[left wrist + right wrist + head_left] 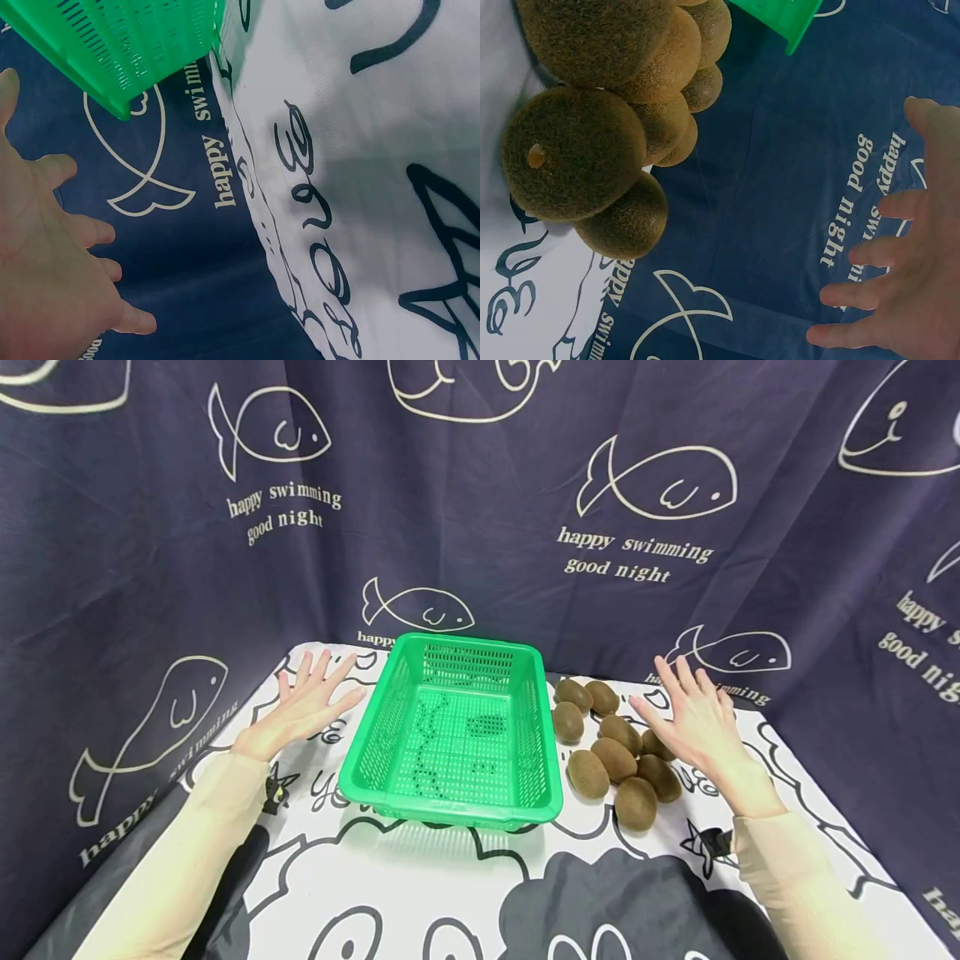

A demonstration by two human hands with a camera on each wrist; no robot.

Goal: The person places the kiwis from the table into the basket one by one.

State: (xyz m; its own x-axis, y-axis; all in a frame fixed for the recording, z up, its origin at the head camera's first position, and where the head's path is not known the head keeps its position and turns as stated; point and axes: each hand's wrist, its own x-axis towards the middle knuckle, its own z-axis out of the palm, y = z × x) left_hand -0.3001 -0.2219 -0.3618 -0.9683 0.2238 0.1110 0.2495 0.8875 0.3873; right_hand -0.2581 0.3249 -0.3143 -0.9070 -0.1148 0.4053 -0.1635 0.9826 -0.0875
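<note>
Reaching forward from the near edge, two pale sleeves (176, 852) run along either side of the table (375, 877), set wide, it seems, so that the forearms frame the things without brushing them. The white patterned cover lies between them. Next come the nine kiwis (615, 759) that show, lying loose on the right half of the table in a tight cluster; being rounded, they probably lean on one another enough not to roll. Just left of them the green basket (450, 810) stands upright on its base, near the middle, a spot about equally handy to both sides, with the closest kiwi just beside its wall. All nine kiwis lie outside it. Beyond the sleeves, the left hand (302, 706) hangs in the air to the left of the basket, and the right hand (697, 722) hangs just past the right edge of the cluster. On both, the grip is spread, fingers apart and pinching nothing, likely so that neither disturbs the fruit or the rim. Farthest off, a dark curtain (487, 527) with fish drawings hangs behind the table, presumably as a plain screen.
</note>
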